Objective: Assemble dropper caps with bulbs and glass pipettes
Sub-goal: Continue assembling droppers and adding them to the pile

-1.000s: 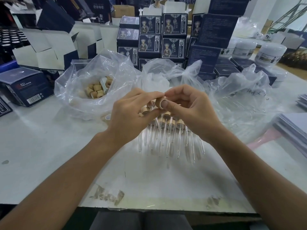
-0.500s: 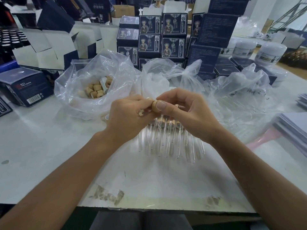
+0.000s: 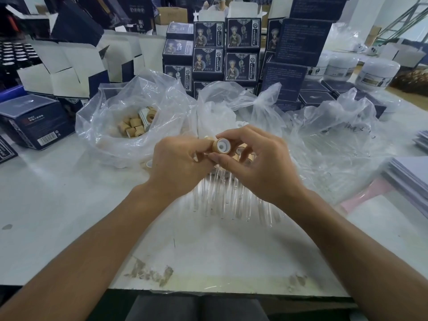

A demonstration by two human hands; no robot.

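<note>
My right hand pinches a tan wooden dropper cap between thumb and fingers, its white-lined open end turned toward me. My left hand is curled against it from the left and grips the other end, where a bit of tan shows. What the left fingers hold is mostly hidden. Below both hands lies a row of assembled droppers with glass pipettes pointing toward me. A clear bag of loose wooden caps sits at the back left.
Two more clear plastic bags, one at the centre and one at the right, lie behind the hands. Dark printed boxes stack at the back, white jars at the far right, a paper stack at the right edge, and a blue box at the left.
Both hands have stayed together above the droppers. The cap has turned in my right fingers, so its white-lined opening now faces me.
</note>
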